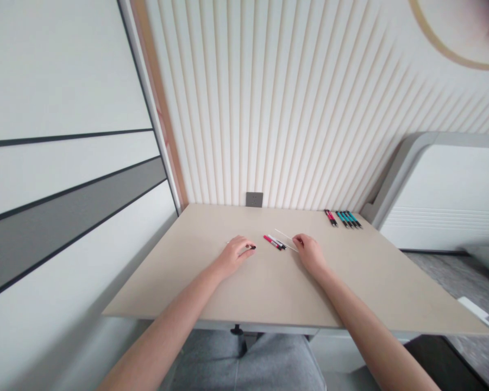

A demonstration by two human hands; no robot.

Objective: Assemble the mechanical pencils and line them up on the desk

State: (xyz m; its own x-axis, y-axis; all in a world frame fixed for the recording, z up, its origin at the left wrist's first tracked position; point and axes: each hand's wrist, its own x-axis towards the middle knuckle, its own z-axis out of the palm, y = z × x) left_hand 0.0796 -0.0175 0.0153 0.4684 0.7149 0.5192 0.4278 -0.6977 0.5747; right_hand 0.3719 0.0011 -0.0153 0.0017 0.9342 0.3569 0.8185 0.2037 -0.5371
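My left hand [234, 254] is above the left-middle of the tabletop, thumb and fingers closed on a small piece with a black tip [252, 247]. A pale end shows beyond its far side, but the fingers hide most of it. My right hand [308, 252] is pinched beside a thin white stick [283, 234] that reaches out to the left; whether the fingers grip it I cannot make out. Between the hands lie a red pen part with a black end [272, 242] and a white one with a black end [277, 242], side by side.
At the back right of the beige table [261, 293] lie red-and-black pens [331, 218] and a row of several teal-and-black pens [349, 219]. A dark socket [254, 199] is on the ribbed wall. A white cabinet [65, 217] stands left, a grey-white headboard [448, 190] right.
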